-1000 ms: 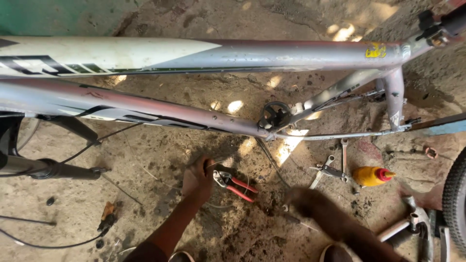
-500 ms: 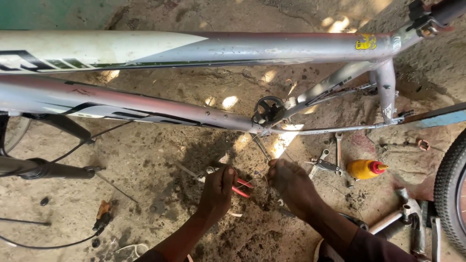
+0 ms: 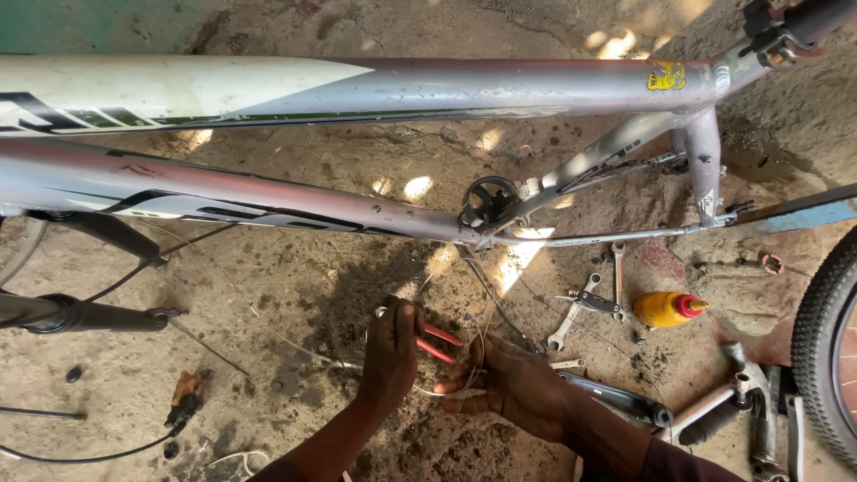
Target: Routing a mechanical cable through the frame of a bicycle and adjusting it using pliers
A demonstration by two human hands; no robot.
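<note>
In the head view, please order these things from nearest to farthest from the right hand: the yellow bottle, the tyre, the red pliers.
From the right hand:
1. Red pliers, just to its left, held in the left hand.
2. Yellow bottle, lying on the ground up and to its right.
3. Tyre, at the far right edge of the view.

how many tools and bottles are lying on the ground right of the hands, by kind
Spanners: 2, one long, one shorter
Dark multi-tool: 1
Yellow bottle with red cap: 1
Total: 4
Separately, the left hand holds red-handled pliers; the right hand is beside them.
</note>
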